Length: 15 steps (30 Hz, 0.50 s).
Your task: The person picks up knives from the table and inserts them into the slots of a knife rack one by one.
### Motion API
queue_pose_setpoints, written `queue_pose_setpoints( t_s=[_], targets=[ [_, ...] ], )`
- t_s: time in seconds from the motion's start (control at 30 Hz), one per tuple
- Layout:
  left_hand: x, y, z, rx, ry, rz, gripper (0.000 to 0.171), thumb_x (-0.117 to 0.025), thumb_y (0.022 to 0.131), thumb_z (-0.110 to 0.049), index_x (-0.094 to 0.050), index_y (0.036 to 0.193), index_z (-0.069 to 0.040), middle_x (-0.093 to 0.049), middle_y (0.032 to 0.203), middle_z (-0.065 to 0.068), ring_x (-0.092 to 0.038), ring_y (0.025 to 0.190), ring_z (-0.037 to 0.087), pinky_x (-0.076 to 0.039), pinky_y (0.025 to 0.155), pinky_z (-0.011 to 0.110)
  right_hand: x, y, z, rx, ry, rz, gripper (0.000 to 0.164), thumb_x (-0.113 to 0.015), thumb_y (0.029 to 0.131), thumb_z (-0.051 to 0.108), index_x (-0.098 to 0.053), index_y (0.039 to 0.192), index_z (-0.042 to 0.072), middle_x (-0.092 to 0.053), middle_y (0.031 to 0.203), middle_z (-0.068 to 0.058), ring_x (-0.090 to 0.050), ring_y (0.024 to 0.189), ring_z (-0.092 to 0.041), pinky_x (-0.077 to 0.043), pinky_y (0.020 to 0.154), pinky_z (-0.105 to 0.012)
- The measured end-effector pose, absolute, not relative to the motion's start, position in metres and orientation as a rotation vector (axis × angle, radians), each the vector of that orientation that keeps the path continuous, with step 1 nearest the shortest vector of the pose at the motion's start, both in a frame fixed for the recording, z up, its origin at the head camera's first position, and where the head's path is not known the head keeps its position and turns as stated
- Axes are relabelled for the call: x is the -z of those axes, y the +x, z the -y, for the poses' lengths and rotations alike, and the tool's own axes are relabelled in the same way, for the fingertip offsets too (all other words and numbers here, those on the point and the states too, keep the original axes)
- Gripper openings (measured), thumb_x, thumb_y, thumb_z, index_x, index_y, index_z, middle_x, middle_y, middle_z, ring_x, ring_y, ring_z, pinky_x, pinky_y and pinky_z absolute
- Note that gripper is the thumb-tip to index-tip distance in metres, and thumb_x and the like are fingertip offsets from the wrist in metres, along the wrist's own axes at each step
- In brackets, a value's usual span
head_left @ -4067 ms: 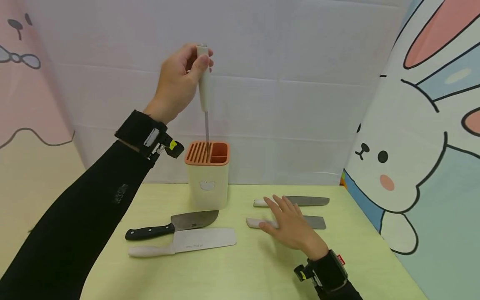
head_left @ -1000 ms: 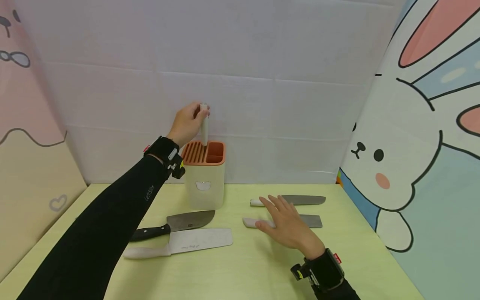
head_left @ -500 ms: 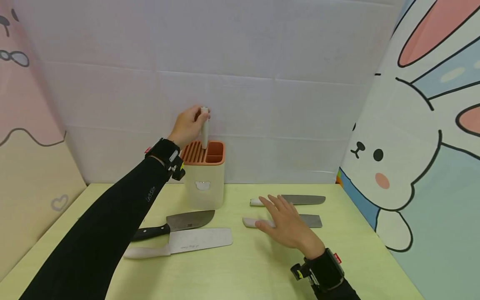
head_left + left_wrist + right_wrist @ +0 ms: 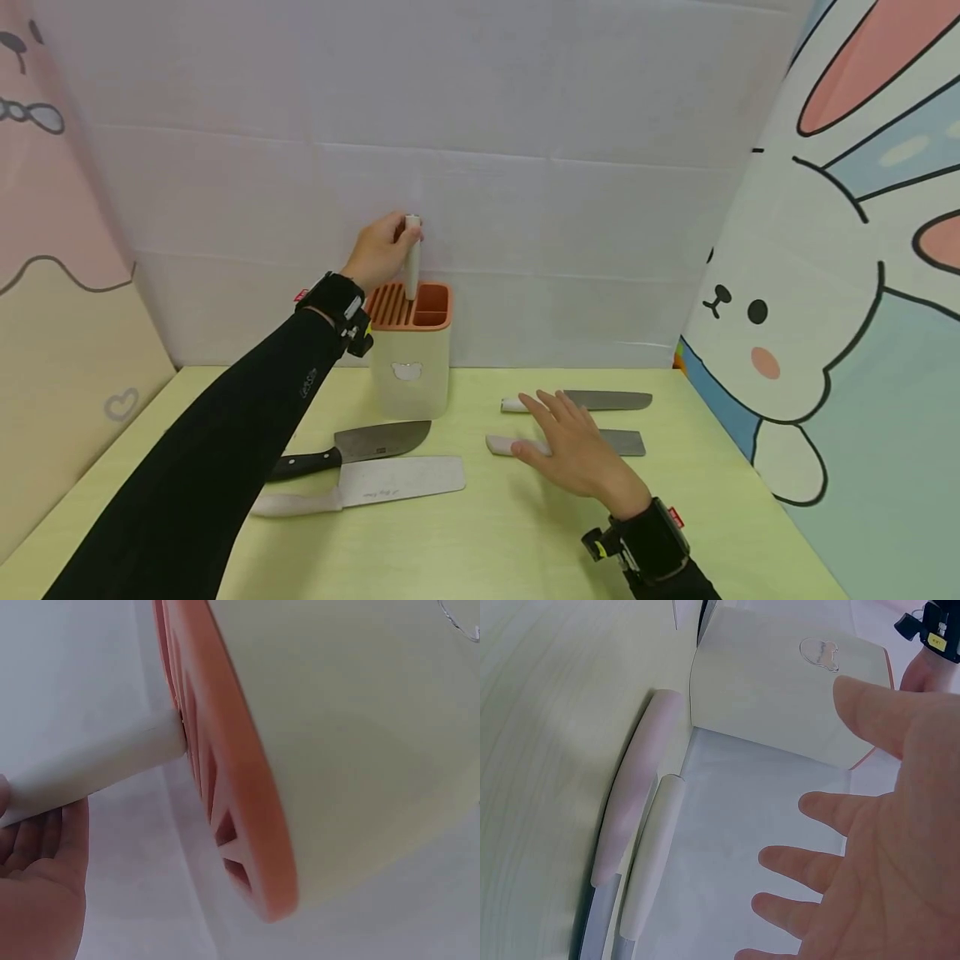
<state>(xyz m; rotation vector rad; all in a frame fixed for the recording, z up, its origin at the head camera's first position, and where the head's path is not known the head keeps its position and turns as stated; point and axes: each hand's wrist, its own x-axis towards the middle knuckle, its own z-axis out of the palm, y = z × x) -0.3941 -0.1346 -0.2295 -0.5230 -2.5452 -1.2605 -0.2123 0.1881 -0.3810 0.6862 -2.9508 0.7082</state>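
Note:
My left hand [image 4: 381, 250] grips the white handle of a knife [image 4: 412, 258] that stands upright in the knife block [image 4: 408, 367]. The handle's lower end sits right at the orange slotted top, and the blade is hidden inside. In the left wrist view the white handle [image 4: 97, 765] meets the slots. My right hand [image 4: 581, 450] hovers with fingers spread over two white-handled knives: a square-tipped one [image 4: 625, 442] and a pointed one [image 4: 611, 400] behind it. The right wrist view shows both handles lying beside the open palm [image 4: 877, 862].
Left of centre on the pale green table [image 4: 480, 550] lie a black-handled knife [image 4: 382, 441] and a white-handled cleaver [image 4: 401, 481], close together in front of the block. A white sheet [image 4: 615, 250] hangs behind. A rabbit-print panel [image 4: 795, 292] borders the right side.
The left hand has come down with the knife, whose blade has slid into a slot until its handle reached the top. In the last second it barely moved. The right hand stays in place.

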Motion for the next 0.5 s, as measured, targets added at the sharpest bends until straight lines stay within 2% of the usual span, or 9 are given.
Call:
queue_pose_setpoints(
  t_s=[0.33, 0.5],
  targets=[
    [0.2349, -0.4025, 0.1306, 1.245, -0.467, 2.527, 0.033, -0.047, 0.116, -0.031, -0.059, 0.13, -0.004, -0.06, 0.126, 0.019, -0.053, 0.109, 0.034, -0.048, 0.097, 0.05, 0.3825, -0.2118, -0.1907, -0.692, 0.688, 2.944, 0.071, -0.059, 0.108, 0.048, -0.038, 0.165, 0.011, -0.034, 0.168, -0.025, -0.021, 0.157, -0.053, -0.016, 0.121, -0.078],
    [0.2358, -0.4034, 0.1294, 1.254, -0.454, 2.522, 0.034, -0.047, 0.116, -0.032, -0.058, 0.13, -0.004, -0.06, 0.125, 0.019, -0.054, 0.109, 0.034, -0.049, 0.097, 0.051, 0.3824, -0.2111, -0.1909, -0.7, 0.686, 2.948, 0.071, -0.059, 0.108, 0.048, -0.038, 0.165, 0.011, -0.033, 0.168, -0.025, -0.021, 0.157, -0.053, -0.015, 0.121, -0.078]
  ],
)
